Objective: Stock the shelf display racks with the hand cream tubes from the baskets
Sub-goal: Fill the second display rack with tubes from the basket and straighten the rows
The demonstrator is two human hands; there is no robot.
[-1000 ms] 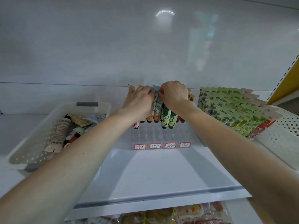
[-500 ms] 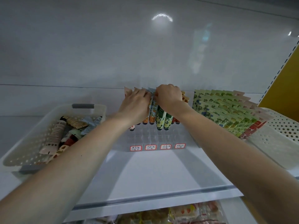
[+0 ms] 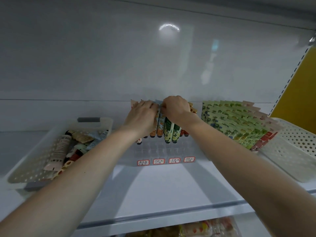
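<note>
The left hand point(image 3: 142, 115) and right hand point(image 3: 176, 108), side by side, curl over and grip the tops of upright tubes point(image 3: 168, 132) in the rack point(image 3: 164, 152) at 12 o'clock. Loose tubes point(image 3: 59, 151) lie in the basket point(image 3: 22, 171) at 9 o'clock.

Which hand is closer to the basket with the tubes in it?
Left. The left hand is at the rack's tubes, just right of the basket; the right hand is farther right.

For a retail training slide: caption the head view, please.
Left hand and right hand grip the tops of hand cream tubes standing in the clear rack.
</note>
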